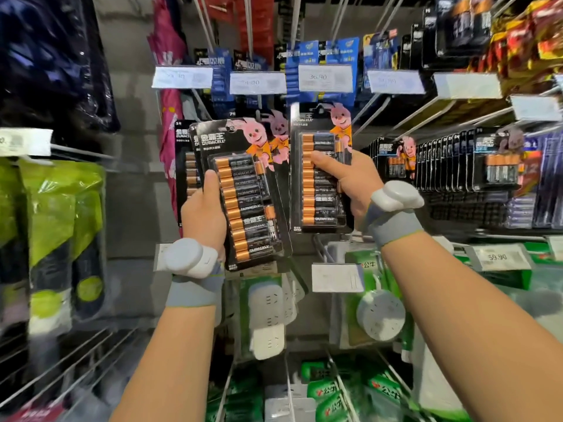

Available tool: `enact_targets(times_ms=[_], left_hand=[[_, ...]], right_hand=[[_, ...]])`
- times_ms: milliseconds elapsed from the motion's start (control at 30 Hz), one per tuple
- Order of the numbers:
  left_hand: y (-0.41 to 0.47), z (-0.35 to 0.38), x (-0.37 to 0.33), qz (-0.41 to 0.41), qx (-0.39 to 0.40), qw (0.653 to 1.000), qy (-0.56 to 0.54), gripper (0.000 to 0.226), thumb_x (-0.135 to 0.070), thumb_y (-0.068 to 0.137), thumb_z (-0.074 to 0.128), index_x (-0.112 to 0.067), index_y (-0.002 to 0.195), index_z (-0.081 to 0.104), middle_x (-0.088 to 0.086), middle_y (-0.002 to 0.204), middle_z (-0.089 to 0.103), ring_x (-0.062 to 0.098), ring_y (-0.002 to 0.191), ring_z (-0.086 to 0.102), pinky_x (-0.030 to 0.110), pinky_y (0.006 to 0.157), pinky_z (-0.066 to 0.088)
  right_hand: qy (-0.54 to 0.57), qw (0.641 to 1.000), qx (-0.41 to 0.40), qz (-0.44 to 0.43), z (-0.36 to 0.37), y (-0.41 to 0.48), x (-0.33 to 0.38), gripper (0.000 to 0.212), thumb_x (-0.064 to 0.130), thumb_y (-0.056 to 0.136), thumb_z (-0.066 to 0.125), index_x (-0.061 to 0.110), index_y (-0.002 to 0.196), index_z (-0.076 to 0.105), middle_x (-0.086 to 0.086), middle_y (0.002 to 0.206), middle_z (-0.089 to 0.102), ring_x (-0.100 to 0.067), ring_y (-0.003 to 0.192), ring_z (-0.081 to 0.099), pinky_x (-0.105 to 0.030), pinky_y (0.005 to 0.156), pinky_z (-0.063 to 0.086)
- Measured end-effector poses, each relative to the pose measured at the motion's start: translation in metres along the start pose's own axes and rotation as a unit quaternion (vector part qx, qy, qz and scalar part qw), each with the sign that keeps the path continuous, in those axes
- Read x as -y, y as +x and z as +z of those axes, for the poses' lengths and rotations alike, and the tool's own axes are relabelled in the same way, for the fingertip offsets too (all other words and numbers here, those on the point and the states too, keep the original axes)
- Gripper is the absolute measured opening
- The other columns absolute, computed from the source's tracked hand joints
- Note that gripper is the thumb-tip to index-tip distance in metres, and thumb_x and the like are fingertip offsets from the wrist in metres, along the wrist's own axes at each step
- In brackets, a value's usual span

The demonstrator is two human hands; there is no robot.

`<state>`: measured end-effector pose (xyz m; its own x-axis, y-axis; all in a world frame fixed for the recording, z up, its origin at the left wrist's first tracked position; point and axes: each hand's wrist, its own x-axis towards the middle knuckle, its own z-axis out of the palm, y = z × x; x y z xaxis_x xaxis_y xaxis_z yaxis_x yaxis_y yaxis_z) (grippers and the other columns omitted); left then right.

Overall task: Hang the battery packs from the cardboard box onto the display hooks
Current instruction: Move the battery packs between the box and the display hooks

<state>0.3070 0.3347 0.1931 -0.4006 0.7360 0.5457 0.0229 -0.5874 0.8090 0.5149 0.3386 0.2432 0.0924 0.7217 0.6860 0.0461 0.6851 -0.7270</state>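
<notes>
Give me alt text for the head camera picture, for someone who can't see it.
The left grip holds a tilted stack of battery packs; the right grip holds one upright battery pack, before display hooks bearing price tags.

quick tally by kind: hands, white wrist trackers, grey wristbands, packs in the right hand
hands: 2, left hand, right hand
trackers: 2
wristbands: 2
pack in right hand: 1
total: 7
</notes>
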Motion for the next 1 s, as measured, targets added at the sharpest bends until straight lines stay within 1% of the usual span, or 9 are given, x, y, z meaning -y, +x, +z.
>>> enact_targets(times_ms=[67,200,267,467,567,700,800,900,1000], left_hand=[[0.002,0.001,-0.001,-0.003,0.003,1.000,-0.011,0.052,-0.056,0.093,0.044,-0.016,0.065,0.061,0.008,0.080,0.069,0.029,0.085,0.066,0.048,0.096,0.047],[0.002,0.006,-0.003,0.022,0.006,1.000,-0.021,0.060,-0.055,0.095,0.044,0.001,0.084,0.064,0.016,0.087,0.069,0.032,0.085,0.065,0.049,0.095,0.047],[0.002,0.009,-0.003,0.029,0.014,0.999,-0.023,0.056,-0.056,0.094,0.043,-0.007,0.078,0.064,0.008,0.083,0.069,0.030,0.087,0.066,0.049,0.095,0.048],[0.001,0.019,-0.007,0.036,0.009,0.999,-0.020,0.046,-0.048,0.100,0.040,-0.017,0.070,0.057,-0.009,0.069,0.059,0.005,0.064,0.054,0.025,0.068,0.041],[0.003,0.019,-0.004,0.033,0.017,0.998,-0.045,0.045,-0.047,0.099,0.041,-0.017,0.073,0.061,-0.008,0.071,0.063,0.007,0.067,0.059,0.029,0.076,0.046],[0.007,0.021,0.000,0.040,0.016,0.998,-0.051,0.052,-0.046,0.100,0.041,0.000,0.094,0.067,-0.004,0.075,0.065,0.005,0.065,0.059,0.020,0.064,0.046],[0.007,0.021,0.001,0.053,0.017,0.997,-0.049,0.058,-0.046,0.100,0.040,0.006,0.098,0.065,0.001,0.080,0.066,0.008,0.068,0.060,0.021,0.064,0.046],[0.008,0.020,0.003,0.056,0.022,0.997,-0.046,0.059,-0.047,0.099,0.041,0.007,0.096,0.064,0.003,0.080,0.066,0.008,0.068,0.059,0.022,0.065,0.046],[0.010,0.020,0.004,0.052,0.024,0.998,-0.040,0.062,-0.049,0.099,0.039,0.008,0.097,0.064,0.005,0.081,0.064,0.013,0.071,0.058,0.026,0.068,0.045]], right_hand=[[-0.010,1.000,-0.003,0.008,-0.002,0.001,0.000,0.080,0.054,0.054,0.085,0.012,0.118,0.064,-0.007,0.109,0.072,-0.029,0.107,0.065,-0.055,0.094,0.050],[-0.019,1.000,-0.003,0.014,-0.002,0.004,-0.012,0.019,0.027,0.081,0.076,0.017,0.096,0.070,-0.009,0.104,0.073,-0.026,0.102,0.067,-0.050,0.098,0.049],[-0.010,1.000,-0.007,0.017,-0.003,0.008,-0.021,0.012,0.023,0.081,0.076,0.019,0.091,0.070,-0.010,0.103,0.073,-0.028,0.101,0.068,-0.050,0.098,0.049],[-0.015,0.999,-0.025,0.043,0.001,0.022,-0.033,0.018,0.026,0.078,0.079,0.018,0.091,0.069,-0.004,0.094,0.073,-0.024,0.093,0.069,-0.048,0.096,0.051],[-0.028,0.998,-0.038,0.046,0.001,0.034,-0.038,0.076,0.052,0.055,0.088,0.010,0.114,0.063,-0.009,0.110,0.069,-0.029,0.105,0.065,-0.049,0.097,0.050],[-0.055,0.995,-0.059,0.058,0.002,0.048,-0.045,0.076,0.045,0.065,0.085,0.006,0.123,0.054,-0.005,0.118,0.062,-0.025,0.110,0.059,-0.048,0.102,0.045],[-0.091,0.993,-0.051,0.059,0.003,0.053,-0.055,0.126,0.072,0.046,0.081,0.005,0.143,0.036,-0.011,0.138,0.050,-0.031,0.127,0.049,-0.049,0.107,0.040],[-0.135,0.985,-0.081,0.076,0.010,0.047,-0.059,0.092,0.049,0.084,0.066,0.001,0.149,0.021,-0.015,0.151,0.033,-0.032,0.139,0.033,-0.036,0.111,0.029],[-0.168,0.978,-0.094,0.082,0.008,0.054,-0.068,0.087,0.049,0.089,0.060,0.001,0.149,0.020,-0.017,0.150,0.034,-0.034,0.137,0.034,-0.039,0.111,0.031]])
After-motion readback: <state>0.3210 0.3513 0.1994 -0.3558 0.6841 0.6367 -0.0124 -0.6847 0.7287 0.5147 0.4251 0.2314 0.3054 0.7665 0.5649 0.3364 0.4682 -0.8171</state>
